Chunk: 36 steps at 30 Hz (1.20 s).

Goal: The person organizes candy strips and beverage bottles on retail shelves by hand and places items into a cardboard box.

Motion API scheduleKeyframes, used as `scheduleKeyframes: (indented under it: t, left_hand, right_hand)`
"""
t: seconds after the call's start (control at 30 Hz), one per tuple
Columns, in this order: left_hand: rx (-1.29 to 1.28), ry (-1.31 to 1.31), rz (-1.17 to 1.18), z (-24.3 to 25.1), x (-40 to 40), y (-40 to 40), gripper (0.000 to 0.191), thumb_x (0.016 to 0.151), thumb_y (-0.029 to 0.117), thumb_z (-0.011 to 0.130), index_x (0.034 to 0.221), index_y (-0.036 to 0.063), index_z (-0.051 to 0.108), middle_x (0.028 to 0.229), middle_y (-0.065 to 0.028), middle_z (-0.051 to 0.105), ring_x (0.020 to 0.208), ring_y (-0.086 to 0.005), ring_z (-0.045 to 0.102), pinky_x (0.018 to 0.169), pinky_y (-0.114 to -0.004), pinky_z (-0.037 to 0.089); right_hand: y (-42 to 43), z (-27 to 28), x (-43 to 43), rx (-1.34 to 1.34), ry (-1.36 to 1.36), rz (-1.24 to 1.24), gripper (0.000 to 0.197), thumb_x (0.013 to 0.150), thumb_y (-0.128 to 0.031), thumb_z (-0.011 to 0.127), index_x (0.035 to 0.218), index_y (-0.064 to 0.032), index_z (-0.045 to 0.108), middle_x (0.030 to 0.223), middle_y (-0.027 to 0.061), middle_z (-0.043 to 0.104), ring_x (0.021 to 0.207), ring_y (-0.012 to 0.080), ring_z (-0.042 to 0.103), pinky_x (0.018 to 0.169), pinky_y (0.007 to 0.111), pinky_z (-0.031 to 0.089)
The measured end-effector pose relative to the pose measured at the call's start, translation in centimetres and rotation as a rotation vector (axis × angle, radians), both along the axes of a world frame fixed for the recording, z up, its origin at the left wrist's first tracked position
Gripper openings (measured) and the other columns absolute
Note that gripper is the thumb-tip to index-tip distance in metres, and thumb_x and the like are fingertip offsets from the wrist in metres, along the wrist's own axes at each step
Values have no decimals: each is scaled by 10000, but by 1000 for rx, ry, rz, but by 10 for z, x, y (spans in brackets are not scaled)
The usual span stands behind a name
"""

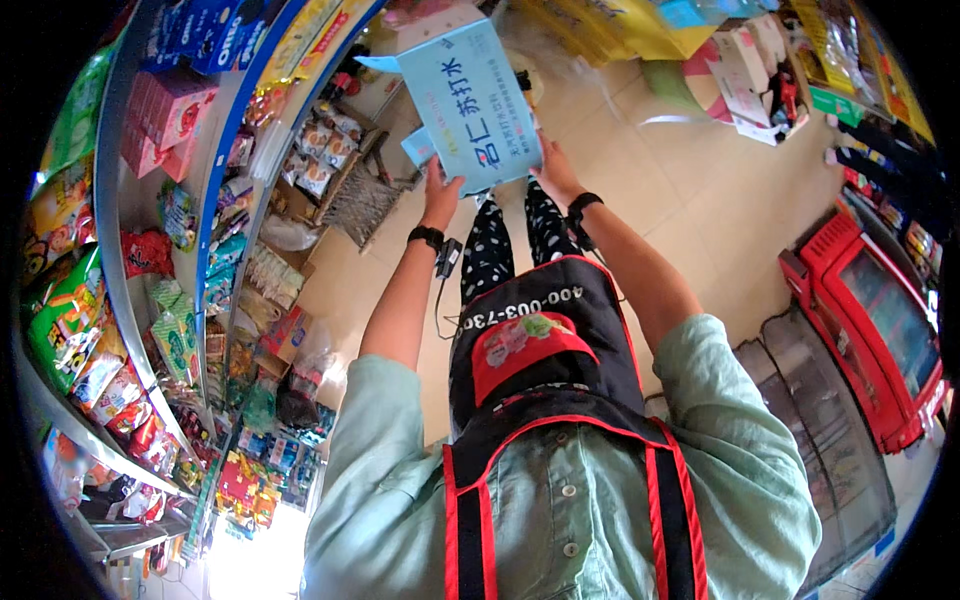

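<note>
A light-blue cardboard carton (476, 105) with printed writing is held out in front of me over the floor. Its flaps stick out at the far left corner and beside my left hand. My left hand (441, 193) grips the near left corner, the thumb lying on the printed face. At the near right edge, my right hand (556, 169) holds the carton's side, with part of its fingers hidden behind the board. Each wrist wears a black band, and a small black device (448, 259) on a cable hangs by the left one.
Snack-filled metal shelves (105, 187) curve along the left. A woven-seat stool (364, 199) stands beside open snack cartons. To the right are a red glass-fronted cabinet (862, 330), a white box (746, 86) and what look like another person's dark-clothed legs (892, 169). Tiled floor (645, 195) lies between.
</note>
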<state>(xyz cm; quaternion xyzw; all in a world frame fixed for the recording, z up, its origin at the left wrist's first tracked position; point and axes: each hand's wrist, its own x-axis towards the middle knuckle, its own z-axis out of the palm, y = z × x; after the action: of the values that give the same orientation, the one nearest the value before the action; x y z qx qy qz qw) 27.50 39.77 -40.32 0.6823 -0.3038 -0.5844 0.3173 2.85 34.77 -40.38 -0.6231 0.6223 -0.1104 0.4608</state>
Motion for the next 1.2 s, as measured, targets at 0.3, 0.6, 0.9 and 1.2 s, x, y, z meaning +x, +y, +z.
scheduleKeyframes:
  t: [0.3,0.6,0.9,1.2]
  left_hand:
    - [-207,-620,-18,8,-18,21,566,710,30,753,1220,82,514,1103,-129,519,1124,-314,502,931,-424,434]
    - [-209,-815,-553,21,-24,-2,517,633,132,855,1051,151,552,1037,-65,530,1085,-292,515,895,-486,339]
    - [-271,-748,-737,14,-8,-9,477,616,124,857,971,139,537,983,-74,537,1030,-311,541,829,-472,389]
    - [-238,-749,-694,6,-15,-10,360,614,51,794,858,102,534,948,-95,525,977,-325,550,771,-454,463]
  right_hand:
    - [-4,7,13,-6,169,95,631,730,-103,765,1253,-22,421,1195,202,500,1140,404,494,938,443,469]
    - [-21,19,29,-278,306,576,660,544,-232,885,1088,-47,560,1087,139,477,1070,326,497,865,420,481]
    - [-21,10,36,-297,372,588,647,499,-246,900,1051,-94,599,1070,105,481,1053,301,502,774,419,507]
    - [-25,6,43,-227,451,595,645,487,-265,908,1041,-105,619,1080,94,489,1056,296,506,772,425,511]
